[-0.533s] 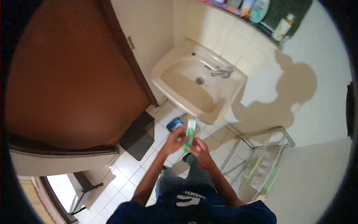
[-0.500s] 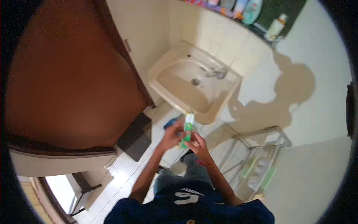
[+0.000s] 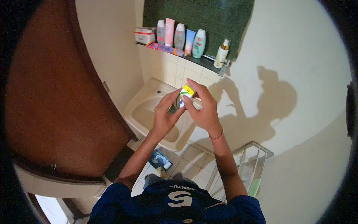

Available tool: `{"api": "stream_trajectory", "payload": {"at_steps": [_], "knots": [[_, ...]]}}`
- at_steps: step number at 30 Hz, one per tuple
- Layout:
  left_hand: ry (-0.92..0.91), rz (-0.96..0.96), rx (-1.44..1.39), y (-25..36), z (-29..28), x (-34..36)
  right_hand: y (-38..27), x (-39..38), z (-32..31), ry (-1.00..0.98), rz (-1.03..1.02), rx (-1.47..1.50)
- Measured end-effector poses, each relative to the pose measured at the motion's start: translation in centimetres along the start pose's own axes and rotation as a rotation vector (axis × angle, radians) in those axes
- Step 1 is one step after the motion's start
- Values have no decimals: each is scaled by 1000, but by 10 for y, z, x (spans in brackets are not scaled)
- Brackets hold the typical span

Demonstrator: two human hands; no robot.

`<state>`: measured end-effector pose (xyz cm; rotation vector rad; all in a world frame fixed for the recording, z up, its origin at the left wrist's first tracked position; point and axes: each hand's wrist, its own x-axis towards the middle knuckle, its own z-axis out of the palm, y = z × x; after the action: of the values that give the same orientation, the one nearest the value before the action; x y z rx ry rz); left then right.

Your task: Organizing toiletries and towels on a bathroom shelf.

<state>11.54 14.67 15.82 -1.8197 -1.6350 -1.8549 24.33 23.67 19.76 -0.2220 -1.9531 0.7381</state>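
Observation:
Held up between both hands, above the sink, is a narrow carton (image 3: 187, 91) in white and green with a yellow end. My left hand (image 3: 166, 112) is closed around its lower part, thumb and fingers pressing from the left. From the other side my right hand (image 3: 204, 112) grips the upper part, with its fingers bent over near the yellow end and its thumb across the front. Much of the carton is covered by the fingers. The cream sink (image 3: 143, 109) lies behind and below, partly hidden by my hands and forearms.
A dark ledge (image 3: 209, 64) above the sink bears several bottles and tubes, including a green bottle (image 3: 199, 44) and a pump bottle (image 3: 221, 54). On the tiled floor stands a blue container (image 3: 161, 160). A metal rack (image 3: 257, 147) is at right, a brown door (image 3: 48, 100) at left.
Both hands have risen with the carton, from low in front of the sink to above it. The carton has tilted, its yellow end now showing. The view has shifted up toward the ledge.

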Motion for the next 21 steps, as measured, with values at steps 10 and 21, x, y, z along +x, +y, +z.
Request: {"api": "stream_trajectory", "payload": {"at_steps": [10,21], "knots": [[-19,123,-50,-32,34,65,3,75,-39,14,65,-77],[-91,396,91,-89,59,133,48,175,-67,82,23,-480]]}}
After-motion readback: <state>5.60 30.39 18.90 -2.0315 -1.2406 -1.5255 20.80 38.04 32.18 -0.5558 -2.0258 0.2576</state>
